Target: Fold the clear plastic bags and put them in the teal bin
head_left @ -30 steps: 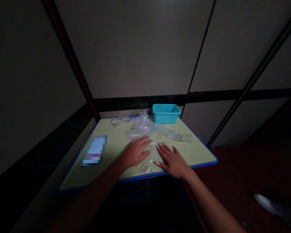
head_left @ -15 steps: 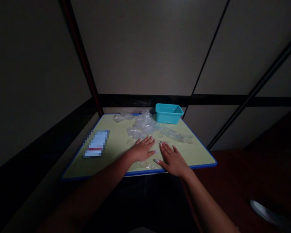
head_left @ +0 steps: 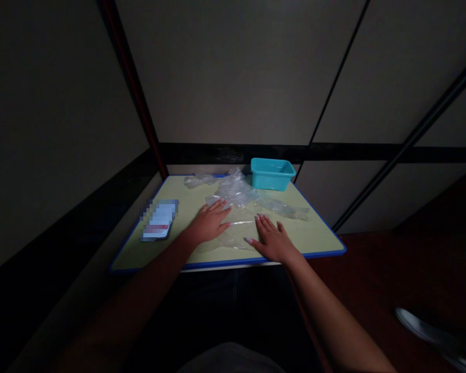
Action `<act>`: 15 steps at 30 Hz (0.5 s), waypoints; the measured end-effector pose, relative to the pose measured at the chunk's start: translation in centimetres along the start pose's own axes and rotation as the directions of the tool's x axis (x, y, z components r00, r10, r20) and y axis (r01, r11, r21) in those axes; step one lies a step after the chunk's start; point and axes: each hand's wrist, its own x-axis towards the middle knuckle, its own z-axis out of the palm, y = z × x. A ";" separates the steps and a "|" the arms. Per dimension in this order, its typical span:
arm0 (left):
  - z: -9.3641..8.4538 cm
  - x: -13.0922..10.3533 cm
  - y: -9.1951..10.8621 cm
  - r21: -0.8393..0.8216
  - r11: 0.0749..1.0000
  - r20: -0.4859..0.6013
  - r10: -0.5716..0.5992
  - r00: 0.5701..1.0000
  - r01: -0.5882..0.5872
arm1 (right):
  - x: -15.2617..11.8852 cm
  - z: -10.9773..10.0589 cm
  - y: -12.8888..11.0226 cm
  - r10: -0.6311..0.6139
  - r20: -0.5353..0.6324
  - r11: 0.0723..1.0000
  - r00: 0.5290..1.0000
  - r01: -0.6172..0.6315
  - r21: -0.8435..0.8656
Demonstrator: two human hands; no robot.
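Note:
My left hand (head_left: 209, 223) lies palm down with its fingers spread, on a clear plastic sheet or bag (head_left: 236, 235) near the front of the small yellow table (head_left: 314, 243). Flat at the right side of that plastic rests my right hand (head_left: 272, 239), its fingers stretched out and thumb apart. Neither hand grips anything. Beyond them is a crumpled heap of clear plastic (head_left: 235, 187), with a long piece (head_left: 283, 207) reaching right and a smaller bunch (head_left: 198, 180) at the back left.
A turquoise basin (head_left: 272, 178) stands at the table's back right. A phone with a blurred screen (head_left: 160, 220) lies at the left. Panelled walls (head_left: 233, 77) rise behind and to the left. A shoe (head_left: 415, 324) shows on the floor at right.
My left hand has slid left and away from my right hand, showing more of the plastic between them. My right hand has moved slightly. The view has shifted a little.

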 end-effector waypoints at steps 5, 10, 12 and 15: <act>-0.2 -0.3 1.5 0.276 0.946 0.227 0.109 0.968 -0.172 | 0.9 0.1 -0.4 0.022 -0.012 0.999 1.000 -0.023 -0.024; -0.5 -0.7 2.0 0.273 0.941 0.310 0.112 0.944 -0.201 | 1.0 0.1 -0.4 0.040 -0.007 0.999 0.999 -0.040 -0.028; -0.8 -0.8 2.1 0.268 0.945 0.350 0.087 0.932 -0.189 | 1.0 0.2 -0.4 0.041 -0.008 0.999 0.999 -0.041 -0.028; -1.5 -0.9 2.2 0.278 0.943 0.409 0.056 0.911 -0.182 | 1.0 0.3 -0.3 0.043 -0.010 0.999 0.999 -0.043 -0.030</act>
